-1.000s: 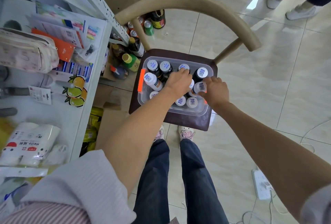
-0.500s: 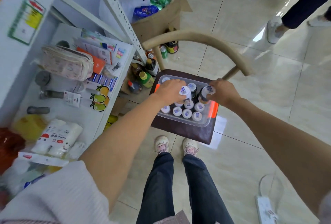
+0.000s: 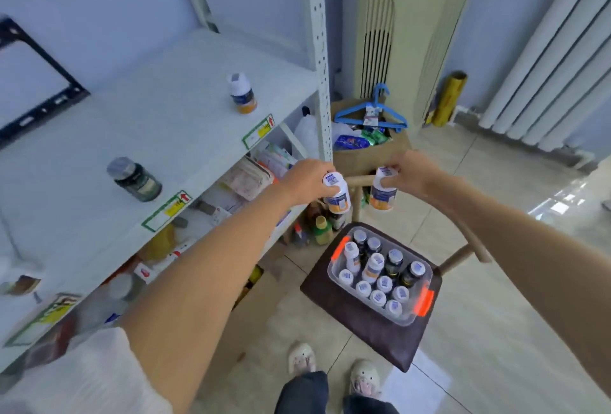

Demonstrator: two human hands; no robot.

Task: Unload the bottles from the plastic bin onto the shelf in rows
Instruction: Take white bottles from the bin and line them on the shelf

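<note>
Now both hands are carrying: left hand (image 3: 305,182) gripping one white-capped orange-banded bottle (image 3: 337,193), right hand (image 3: 408,173) gripping another (image 3: 383,190), above the clear plastic bin (image 3: 380,309); next, probably setting them leftward on the white shelf (image 3: 158,122).

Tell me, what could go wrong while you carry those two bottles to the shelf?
The left hand and right hand each hold a white bottle only by its cap end, so one might slip and fall to the floor. The shelf post stands close by; a bottle could knock it on the way to the shelf.
</note>
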